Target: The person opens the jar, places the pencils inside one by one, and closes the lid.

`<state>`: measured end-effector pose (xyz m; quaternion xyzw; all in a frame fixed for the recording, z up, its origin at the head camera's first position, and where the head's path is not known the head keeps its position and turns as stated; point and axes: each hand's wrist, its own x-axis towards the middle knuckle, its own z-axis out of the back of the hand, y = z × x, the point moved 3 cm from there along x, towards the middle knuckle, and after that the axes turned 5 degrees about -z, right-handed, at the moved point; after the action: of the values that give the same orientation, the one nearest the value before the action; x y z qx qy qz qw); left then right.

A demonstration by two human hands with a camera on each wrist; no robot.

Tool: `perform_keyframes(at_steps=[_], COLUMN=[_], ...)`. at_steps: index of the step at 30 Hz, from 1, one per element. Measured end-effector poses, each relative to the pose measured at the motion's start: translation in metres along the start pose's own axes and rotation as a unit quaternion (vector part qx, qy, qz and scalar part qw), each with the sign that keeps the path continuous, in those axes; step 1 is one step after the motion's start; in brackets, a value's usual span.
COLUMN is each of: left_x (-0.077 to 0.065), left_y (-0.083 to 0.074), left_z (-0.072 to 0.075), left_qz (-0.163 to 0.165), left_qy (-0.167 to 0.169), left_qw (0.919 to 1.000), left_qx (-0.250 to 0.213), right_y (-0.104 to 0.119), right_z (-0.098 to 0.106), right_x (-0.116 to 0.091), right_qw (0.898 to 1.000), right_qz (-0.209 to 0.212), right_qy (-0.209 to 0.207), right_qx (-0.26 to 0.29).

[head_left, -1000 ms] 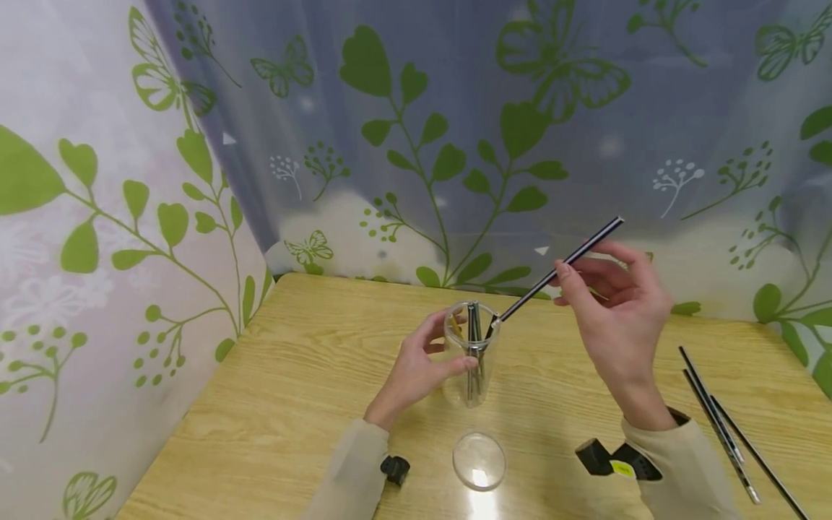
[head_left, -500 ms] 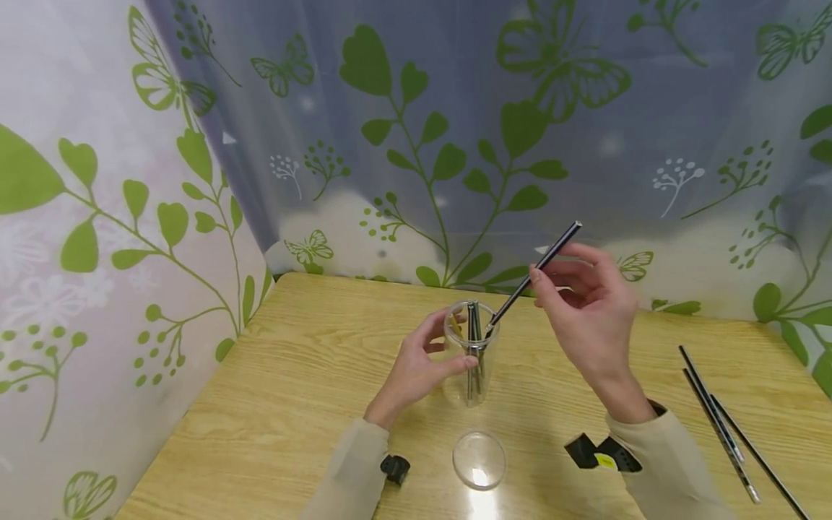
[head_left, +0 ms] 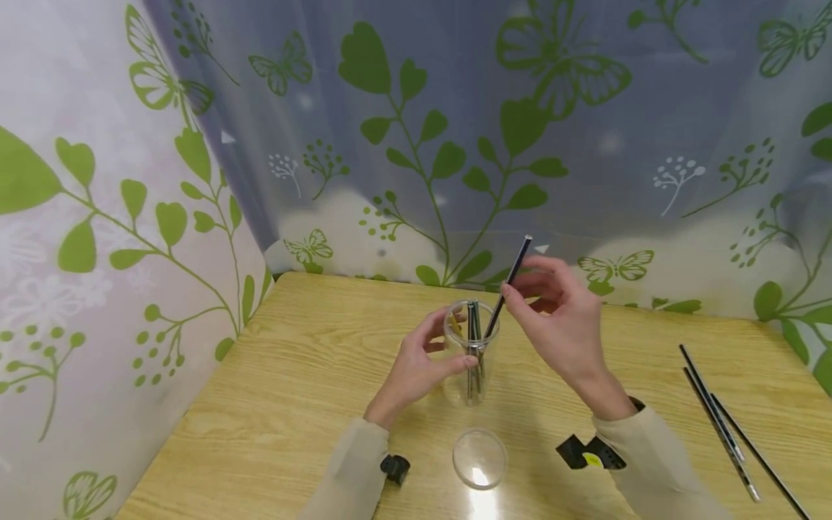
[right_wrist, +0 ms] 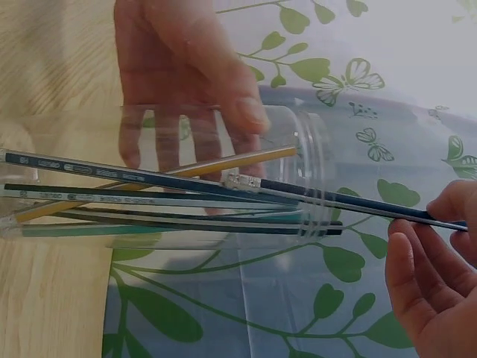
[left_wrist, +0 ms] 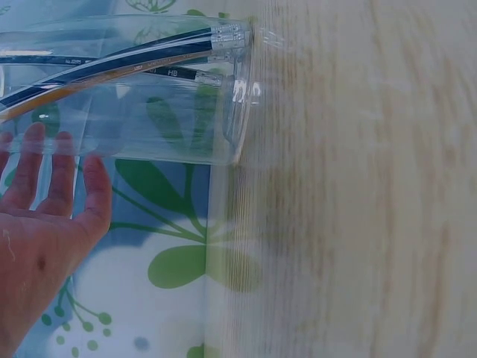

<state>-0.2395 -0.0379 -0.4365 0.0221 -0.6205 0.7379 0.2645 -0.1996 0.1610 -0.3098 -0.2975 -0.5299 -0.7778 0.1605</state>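
The left hand (head_left: 422, 365) is wrapped about a clear jar (head_left: 489, 368), thumb along the near side and fingers round the far side, while the right hand (head_left: 559, 325) pinches a dark pencil (head_left: 516, 271) between thumb and fingertips. From the left, a pale cloth (head_left: 97, 310) printed with green leaves and butterflies meets a bluish curtain (head_left: 429, 43) with the same pattern, which runs across the back of a light wooden table (head_left: 292, 390). The left beige sleeve (head_left: 354, 462) comes in from the bottom, with a small black gadget (head_left: 395, 469) at the cuff. Next is the jar, upright on the table, with several dark pencils (right_wrist: 112, 195) and a yellow pencil (right_wrist: 253, 159) leaning inside; their exact number is hard to tell through the clear wall. The held pencil slants in through the jar's mouth, its metal-banded end inside and well above the base. Nearer the person, a round clear lid (head_left: 479, 458) lies flat, apart from the jar. Then comes the right sleeve (head_left: 656, 462), a black strap with a yellow label (head_left: 591, 458) beside its cuff. At the far right, three loose dark pencils (head_left: 720, 433) lie close together on the table, well apart from the jar
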Motion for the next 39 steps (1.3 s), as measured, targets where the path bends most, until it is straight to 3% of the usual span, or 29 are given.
perform_keyframes(at_steps=[10, 19, 39], left_x=[0.000, -0.001, -0.001], left_y=[0.000, 0.001, -0.001], left_z=[0.000, 0.000, 0.000], left_qz=[0.010, 0.014, 0.018], left_qy=[-0.004, -0.003, -0.012], left_qw=[0.9999, 0.9999, 0.9997], left_qx=[-0.002, 0.001, 0.005], right_y=[-0.013, -0.023, -0.040], right_z=[-0.008, -0.013, -0.013], right_x=[-0.010, -0.020, -0.022], right_qw=[0.998, 0.994, 0.980], right_qz=[0.008, -0.005, -0.137], right_qy=[0.034, 0.038, 0.102], right_qx=[-0.055, -0.104, -0.099])
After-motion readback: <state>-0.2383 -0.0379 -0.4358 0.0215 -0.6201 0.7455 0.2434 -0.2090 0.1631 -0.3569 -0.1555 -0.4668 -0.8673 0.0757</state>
